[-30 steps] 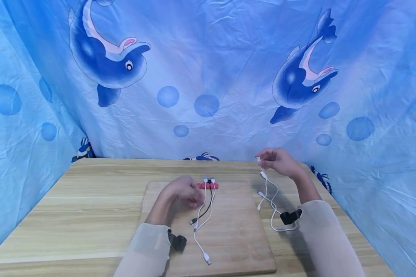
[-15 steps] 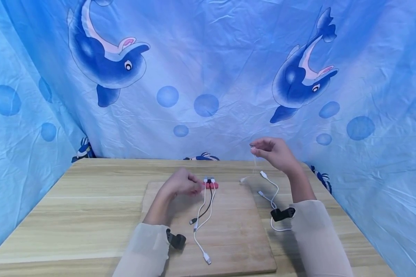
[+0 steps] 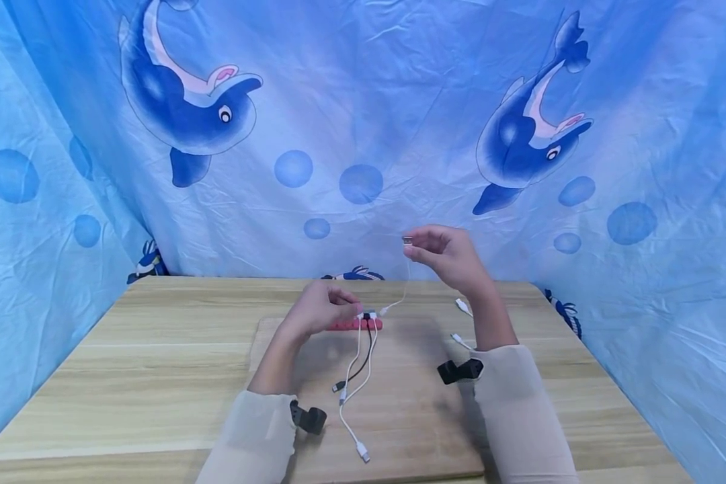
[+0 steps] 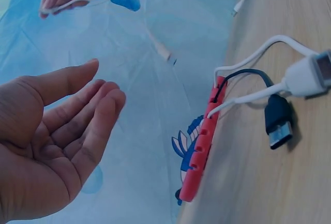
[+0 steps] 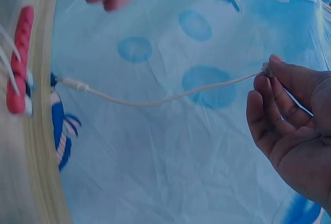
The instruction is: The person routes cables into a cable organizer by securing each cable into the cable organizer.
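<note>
My right hand (image 3: 450, 259) pinches the USB plug (image 3: 407, 242) of a short white charging cable (image 5: 155, 102) between thumb and fingertips, up off the table. The cable's other connector (image 5: 76, 84) dangles free. My left hand (image 3: 316, 312) hovers beside a red cable clip strip (image 4: 204, 136); in the left wrist view its thumb and fingers are bent slightly, with nothing between them. Two white cables and a black cable (image 4: 279, 115) sit in slots at one end of the strip, while several other slots hold nothing. Their loose ends lie across the wooden board (image 3: 411, 410).
Another white cable (image 3: 462, 306) lies on the table right of the board, partly hidden by my right forearm. A blue dolphin-print curtain (image 3: 363, 87) hangs behind the table's back edge (image 3: 266, 279). Black cameras are strapped at both wrists.
My right hand has lifted the short white cable off the right side and carried it left toward the strip. My left hand has risen from beside the cables to above the strip.
</note>
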Motion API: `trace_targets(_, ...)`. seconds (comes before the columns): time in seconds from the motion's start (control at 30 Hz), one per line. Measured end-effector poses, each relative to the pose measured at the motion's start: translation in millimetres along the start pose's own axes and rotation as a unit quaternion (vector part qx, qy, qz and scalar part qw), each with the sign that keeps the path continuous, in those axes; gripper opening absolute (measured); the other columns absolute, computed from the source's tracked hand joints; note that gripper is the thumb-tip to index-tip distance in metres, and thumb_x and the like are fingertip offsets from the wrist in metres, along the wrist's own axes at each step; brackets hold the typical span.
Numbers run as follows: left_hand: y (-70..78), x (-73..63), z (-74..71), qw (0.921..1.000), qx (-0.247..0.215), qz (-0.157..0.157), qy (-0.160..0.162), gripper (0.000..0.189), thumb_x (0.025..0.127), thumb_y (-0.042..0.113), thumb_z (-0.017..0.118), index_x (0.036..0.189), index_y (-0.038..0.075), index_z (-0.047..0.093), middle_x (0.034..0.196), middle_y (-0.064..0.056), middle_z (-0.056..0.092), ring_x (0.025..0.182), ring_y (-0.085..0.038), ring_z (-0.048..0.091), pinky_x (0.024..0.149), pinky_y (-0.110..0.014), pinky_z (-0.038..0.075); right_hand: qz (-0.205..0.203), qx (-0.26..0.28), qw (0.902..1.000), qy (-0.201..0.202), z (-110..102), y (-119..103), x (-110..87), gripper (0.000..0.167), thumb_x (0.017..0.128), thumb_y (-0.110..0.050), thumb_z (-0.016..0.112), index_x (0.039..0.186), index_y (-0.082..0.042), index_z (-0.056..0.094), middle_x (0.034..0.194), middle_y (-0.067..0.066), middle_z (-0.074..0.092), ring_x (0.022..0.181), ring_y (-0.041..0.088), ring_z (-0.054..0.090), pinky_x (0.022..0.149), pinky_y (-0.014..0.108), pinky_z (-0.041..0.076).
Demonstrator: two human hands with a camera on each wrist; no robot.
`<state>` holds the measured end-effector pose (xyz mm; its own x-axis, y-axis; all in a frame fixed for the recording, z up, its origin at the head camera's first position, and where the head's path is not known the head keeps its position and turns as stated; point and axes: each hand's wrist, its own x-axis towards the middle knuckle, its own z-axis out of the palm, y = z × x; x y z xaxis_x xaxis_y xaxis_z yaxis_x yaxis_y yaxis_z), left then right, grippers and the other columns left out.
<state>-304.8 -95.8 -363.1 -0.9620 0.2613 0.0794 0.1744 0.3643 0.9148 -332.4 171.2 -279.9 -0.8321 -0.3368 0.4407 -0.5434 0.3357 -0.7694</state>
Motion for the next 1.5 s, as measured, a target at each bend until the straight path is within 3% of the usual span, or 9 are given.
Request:
trace_targets(0.1, 4.4, 0.3, -0.2, 0.9994, 0.005, 0.022, 0.024, 0.013, 0.091, 0.020, 0.080, 0.102, 0.012, 0.080, 0.091, -0.002, 0.075, 0.087, -0.024, 0.070, 0.077, -0.041, 0.059, -0.009, 0.001, 0.9999, -0.009, 12.0, -3.4, 4.2, 0.026, 0.094, -0.020, 0.077, 0.117, -0.008, 0.074, 0.100, 0.008, 0.076, 0.095, 0.031, 0.073, 0.085, 0.040, 0.061)
trace_targets(0.27, 10.8, 0.5, -0.9, 0.9976, -0.001, 0.049, 0.050, 0.021, 0.091, 0.022, 0.081, 0.109, 0.012, 0.079, 0.097, 0.000, 0.077, 0.093, -0.019, 0.071, 0.082, -0.036, 0.059, -0.032, 0.006, 0.9987, -0.038, 32.4, -7.5, 12.2, 0.023, 0.095, -0.015, 0.075, 0.116, -0.006, 0.074, 0.101, 0.009, 0.075, 0.092, 0.025, 0.073, 0.084, 0.035, 0.060)
trace_targets(0.53, 13.0, -1.5, -3.4, 0.9971, -0.004, 0.074, 0.021, 0.026, 0.089, 0.019, 0.082, 0.112, 0.008, 0.079, 0.099, -0.001, 0.078, 0.094, -0.018, 0.072, 0.083, -0.035, 0.059, -0.043, 0.049, 0.9959, -0.062, 57.3, -6.1, 22.7, 0.021, 0.096, -0.013, 0.074, 0.114, -0.002, 0.073, 0.100, 0.015, 0.075, 0.091, 0.028, 0.073, 0.079, 0.034, 0.060)
trace_targets(0.93, 9.1, 0.4, -1.7, 0.9960, -0.001, 0.089, 0.012, 0.010, 0.092, 0.018, 0.079, 0.097, 0.010, 0.080, 0.090, -0.001, 0.075, 0.084, -0.018, 0.069, 0.073, -0.033, 0.057, -0.012, 0.087, 0.9960, -0.017, 72.7, 10.7, 26.5, 0.022, 0.095, -0.014, 0.075, 0.114, -0.003, 0.073, 0.096, 0.012, 0.074, 0.088, 0.029, 0.074, 0.078, 0.034, 0.061)
trace_targets(1.07, 7.0, 0.1, -1.3, 0.9963, -0.010, 0.085, 0.006, 0.008, 0.093, 0.017, 0.077, 0.095, 0.010, 0.080, 0.088, -0.003, 0.074, 0.081, -0.021, 0.067, 0.069, -0.033, 0.055, 0.010, 0.097, 0.9952, -0.009, 78.3, 21.1, 28.4, 0.022, 0.095, -0.013, 0.075, 0.114, -0.002, 0.073, 0.096, 0.012, 0.074, 0.091, 0.039, 0.072, 0.078, 0.035, 0.062)
trace_targets(1.2, 3.5, -0.7, -1.8, 0.9978, -0.022, 0.061, -0.011, 0.007, 0.094, 0.012, 0.075, 0.094, 0.006, 0.080, 0.087, -0.005, 0.075, 0.077, -0.022, 0.070, 0.069, -0.035, 0.059, 0.033, 0.085, 0.9956, -0.022, 87.2, 33.4, 31.4, 0.022, 0.095, -0.012, 0.075, 0.113, 0.002, 0.071, 0.095, 0.012, 0.074, 0.091, 0.036, 0.073, 0.079, 0.037, 0.062)
trace_targets(1.33, -2.5, -0.7, -2.5, 0.9980, -0.039, 0.021, -0.045, 0.007, 0.093, 0.004, 0.073, 0.094, 0.000, 0.078, 0.084, -0.008, 0.076, 0.074, -0.020, 0.072, 0.073, -0.036, 0.062, 0.049, 0.062, 0.9952, -0.058, 95.7, 45.0, 32.2, 0.016, 0.095, -0.007, 0.074, 0.109, 0.002, 0.071, 0.093, 0.012, 0.074, 0.086, 0.028, 0.073, 0.081, 0.039, 0.062)
trace_targets(1.5, -10.2, -0.3, -3.0, 0.9954, -0.036, -0.004, -0.089, 0.006, 0.091, 0.000, 0.072, 0.094, -0.003, 0.076, 0.079, -0.009, 0.074, 0.072, -0.020, 0.072, 0.074, -0.034, 0.062, 0.066, 0.042, 0.9904, -0.114, 100.5, 56.7, 30.8, 0.014, 0.094, -0.004, 0.073, 0.107, 0.000, 0.070, 0.092, 0.011, 0.071, 0.090, 0.039, 0.071, 0.080, 0.036, 0.061)
